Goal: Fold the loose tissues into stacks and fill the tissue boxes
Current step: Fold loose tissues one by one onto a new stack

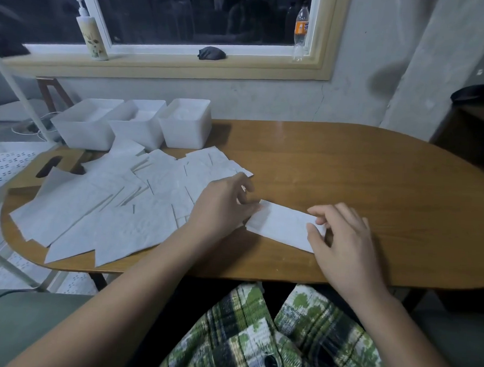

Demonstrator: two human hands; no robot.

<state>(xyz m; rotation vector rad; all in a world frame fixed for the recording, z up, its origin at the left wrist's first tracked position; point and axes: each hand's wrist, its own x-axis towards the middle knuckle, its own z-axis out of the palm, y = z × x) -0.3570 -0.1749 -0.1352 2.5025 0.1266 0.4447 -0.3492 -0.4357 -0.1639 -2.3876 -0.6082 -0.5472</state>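
Folded white tissue strip (280,227) flat on brown wooden desk (348,166). Left hand (222,207) pinches its left end, right hand (341,242) its right end, fingers curled.

No legible text anywhere, bottle (301,29) label blurred

It is dark outside the white-framed window (188,12). Its pale yellow sill (163,64) carries a pump bottle (91,35), a dark lump (211,53) and a soda bottle (300,29). Below runs a rough grey wall (367,77). The oval wooden worktop (348,166) stands before it, with a white rack (5,67) to the left and dark furniture (468,130) to the right.
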